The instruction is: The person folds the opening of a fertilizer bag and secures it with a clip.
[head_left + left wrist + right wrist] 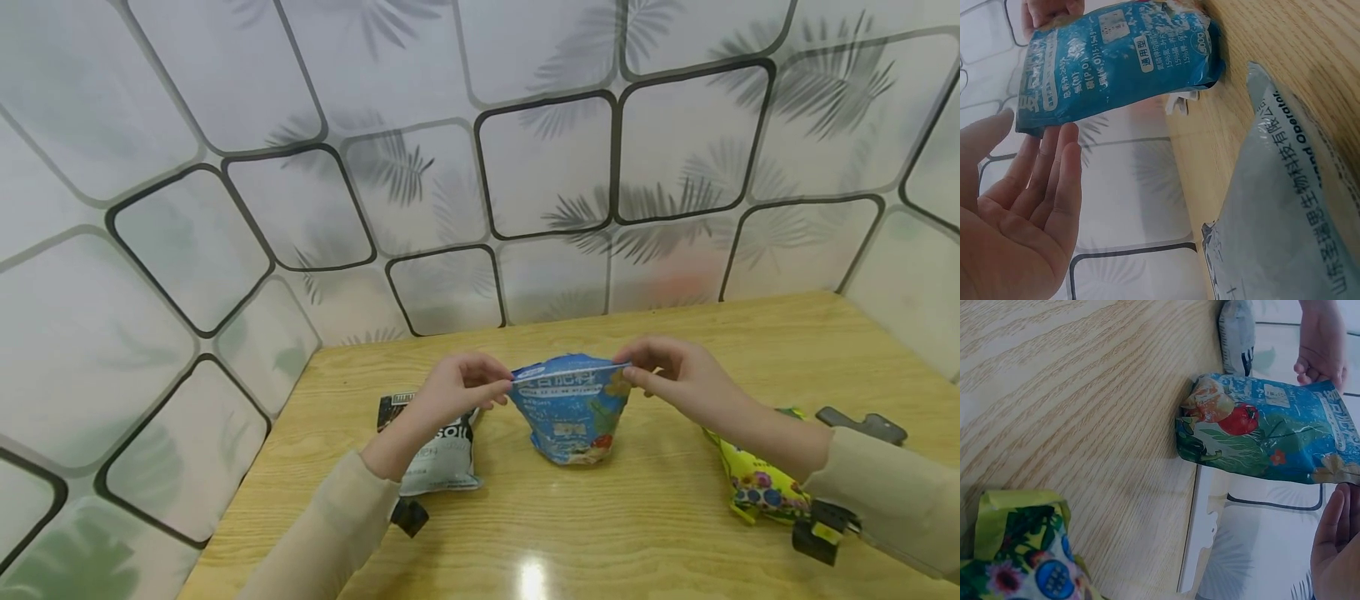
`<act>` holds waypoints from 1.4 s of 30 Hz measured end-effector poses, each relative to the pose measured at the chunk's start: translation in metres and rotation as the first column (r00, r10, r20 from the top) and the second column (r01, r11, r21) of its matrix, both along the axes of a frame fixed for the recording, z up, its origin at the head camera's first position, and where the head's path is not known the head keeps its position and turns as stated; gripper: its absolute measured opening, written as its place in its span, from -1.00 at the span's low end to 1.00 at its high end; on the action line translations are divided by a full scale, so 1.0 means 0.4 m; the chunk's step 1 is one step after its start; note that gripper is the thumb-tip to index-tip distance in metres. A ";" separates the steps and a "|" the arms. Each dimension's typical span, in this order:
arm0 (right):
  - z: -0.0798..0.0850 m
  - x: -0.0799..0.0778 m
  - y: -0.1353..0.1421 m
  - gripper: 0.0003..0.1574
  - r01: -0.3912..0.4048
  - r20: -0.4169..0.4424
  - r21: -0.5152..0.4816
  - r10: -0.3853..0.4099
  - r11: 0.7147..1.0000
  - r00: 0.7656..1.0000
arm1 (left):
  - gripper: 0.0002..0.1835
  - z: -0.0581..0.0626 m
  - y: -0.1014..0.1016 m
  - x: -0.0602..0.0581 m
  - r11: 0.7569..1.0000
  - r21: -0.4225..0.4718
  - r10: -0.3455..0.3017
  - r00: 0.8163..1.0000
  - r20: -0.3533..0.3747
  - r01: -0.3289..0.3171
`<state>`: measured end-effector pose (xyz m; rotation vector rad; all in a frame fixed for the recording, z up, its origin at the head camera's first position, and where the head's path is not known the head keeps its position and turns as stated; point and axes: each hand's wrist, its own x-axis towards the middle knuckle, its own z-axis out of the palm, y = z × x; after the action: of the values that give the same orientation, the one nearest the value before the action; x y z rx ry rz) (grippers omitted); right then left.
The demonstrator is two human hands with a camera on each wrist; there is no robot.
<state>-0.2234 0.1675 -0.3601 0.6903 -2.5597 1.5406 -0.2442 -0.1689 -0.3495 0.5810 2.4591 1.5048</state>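
A blue fertilizer bag (570, 412) stands upright over the middle of the table, its top edge stretched sideways between both hands. My left hand (461, 385) pinches the top left corner between thumb and fingers. At the opposite corner my right hand (678, 379) pinches the bag the same way. White lettering and vegetable pictures cover the front; the right wrist view shows a red tomato print on the bag (1254, 425). The bag's bottom is right at the tabletop in that view.
A grey-and-black soil bag (438, 467) lies beside my left forearm. To the right, a yellow flower-printed bag (765, 479) lies partly under my right forearm, with a dark grey flat object (862, 423) behind it. The wooden table (585, 533) ends against a patterned wall covering (427, 192).
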 end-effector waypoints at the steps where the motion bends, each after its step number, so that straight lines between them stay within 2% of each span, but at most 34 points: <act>1: -0.001 0.000 0.000 -0.76 -0.001 0.001 -0.003 0.001 1.000 1.000 | -0.76 -0.001 -0.001 -0.001 1.000 -0.004 -0.008 1.000 0.000 0.008; 6: -0.003 -0.001 0.001 -0.76 -0.005 0.001 -0.015 0.005 1.000 1.000 | -0.76 -0.001 -0.002 -0.003 0.999 -0.026 -0.024 1.000 0.012 0.025; 13: -0.002 -0.002 -0.001 -0.77 0.002 0.008 -0.010 -0.002 1.000 1.000 | -0.77 -0.004 -0.003 -0.006 0.999 -0.038 -0.014 1.000 0.027 0.015; 42: 0.001 0.001 0.004 -0.75 0.009 0.032 0.005 -0.009 1.000 0.999 | -0.77 0.001 0.001 0.001 0.999 -0.040 -0.001 1.000 0.018 0.002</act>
<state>-0.2232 0.1691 -0.3596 0.6593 -2.5867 1.5553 -0.2437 -0.1686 -0.3493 0.5596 2.4685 1.4503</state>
